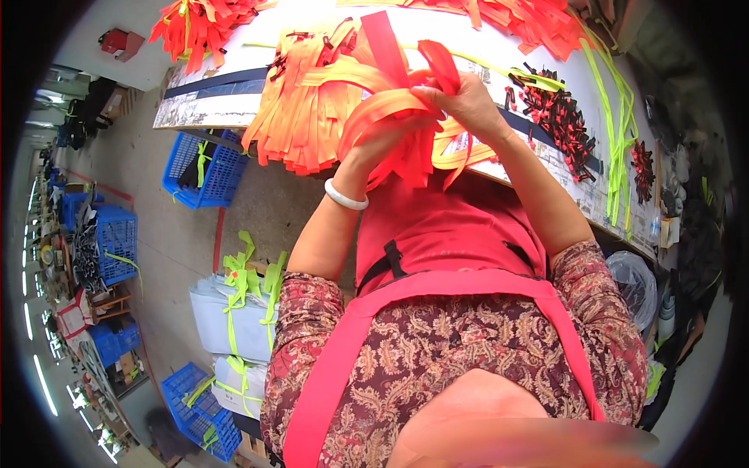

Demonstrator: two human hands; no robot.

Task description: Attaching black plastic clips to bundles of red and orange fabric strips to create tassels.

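My left hand (390, 139) is closed around a looped bundle of orange fabric strips (384, 105) at the table's near edge; the strips partly hide its fingers. Pressed close beside it, my right hand (466, 101) pinches the same bundle between thumb and fingers. Red-orange ends (384, 47) stick up above the hands, and other lengths hang down in front of the red apron (452, 226). Just left of the bundle, a thick pile of orange strips (292, 117) with dark tips drapes over the table edge.
Small black-and-red pieces (558, 117) lie heaped on the table (207, 117) at right. Yellow-green ties (616, 132) hang over its right edge. More orange strips (207, 27) lie at the far left. A blue crate (222, 175) and tied pale bundles (234, 312) stand at my left.
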